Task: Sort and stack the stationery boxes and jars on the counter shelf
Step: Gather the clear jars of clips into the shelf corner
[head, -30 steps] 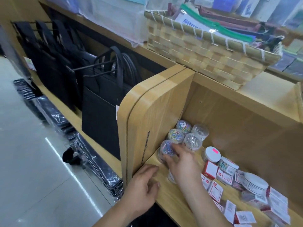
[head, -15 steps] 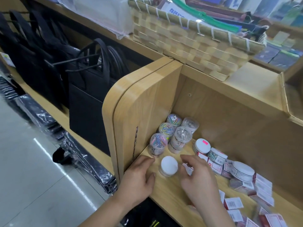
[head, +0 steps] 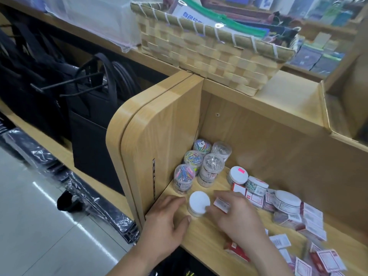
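Right hand (head: 237, 215) pinching box (head: 219, 205), label (head: 222, 203) blurred, folder (head: 190, 15) perhaps 有色

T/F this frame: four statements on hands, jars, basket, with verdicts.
1. The white-lidded jar stands between the left hand and the right hand, which pinches a small box. True.
2. The woven basket sits inside the shelf. False: it sits on the counter top above.
3. Clear jars of coloured paper clips stand along the side panel. True.
4. The left hand grips a jar. False: it rests on the shelf edge, holding nothing.
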Demonstrator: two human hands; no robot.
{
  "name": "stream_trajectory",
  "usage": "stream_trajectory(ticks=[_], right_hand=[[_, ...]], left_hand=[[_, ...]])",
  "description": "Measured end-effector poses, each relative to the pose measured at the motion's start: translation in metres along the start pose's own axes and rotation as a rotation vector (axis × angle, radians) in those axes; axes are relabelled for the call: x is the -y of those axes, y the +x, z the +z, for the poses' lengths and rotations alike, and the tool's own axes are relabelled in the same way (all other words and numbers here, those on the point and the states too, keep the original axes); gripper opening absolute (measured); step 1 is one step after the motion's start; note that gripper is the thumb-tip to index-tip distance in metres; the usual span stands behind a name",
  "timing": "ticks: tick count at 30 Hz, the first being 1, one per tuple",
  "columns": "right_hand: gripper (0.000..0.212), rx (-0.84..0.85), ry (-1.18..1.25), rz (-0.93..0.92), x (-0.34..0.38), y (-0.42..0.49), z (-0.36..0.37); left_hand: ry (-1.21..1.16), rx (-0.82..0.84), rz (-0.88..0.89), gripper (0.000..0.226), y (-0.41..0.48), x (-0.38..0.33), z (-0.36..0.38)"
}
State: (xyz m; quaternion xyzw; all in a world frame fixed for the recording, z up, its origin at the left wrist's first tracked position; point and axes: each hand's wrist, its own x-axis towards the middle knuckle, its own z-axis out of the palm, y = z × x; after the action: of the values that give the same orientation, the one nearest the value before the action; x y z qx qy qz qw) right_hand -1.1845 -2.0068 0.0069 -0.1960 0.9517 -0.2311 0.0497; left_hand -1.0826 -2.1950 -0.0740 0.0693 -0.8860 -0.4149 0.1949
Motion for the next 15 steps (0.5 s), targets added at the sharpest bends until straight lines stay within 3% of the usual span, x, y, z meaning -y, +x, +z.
stream_trajectory(ticks=[3,5,11,15], right_hand=[[0.022,-0.153,-0.028,0.067,-0.026,0.019,-0.021],[0.036,-0.188,-0.125,0.049,-0.042,0.036,-0.026],[0.087,0.010,-0.453,0.037,-0.052,0.054,-0.012],[0.086,0.029,-0.485,0.031,-0.047,0.053,-0.010]], left_hand=[[-0.017,0.002,0.038,0.042,0.001,-0.008,0.004],[-0.012,-0.001,0.042,0.043,0.003,-0.014,0.010],[-0.019,-0.073,0.062,0.037,0.005,-0.012,0.024],[0.013,-0.108,0.038,0.036,0.005,-0.013,0.027]])
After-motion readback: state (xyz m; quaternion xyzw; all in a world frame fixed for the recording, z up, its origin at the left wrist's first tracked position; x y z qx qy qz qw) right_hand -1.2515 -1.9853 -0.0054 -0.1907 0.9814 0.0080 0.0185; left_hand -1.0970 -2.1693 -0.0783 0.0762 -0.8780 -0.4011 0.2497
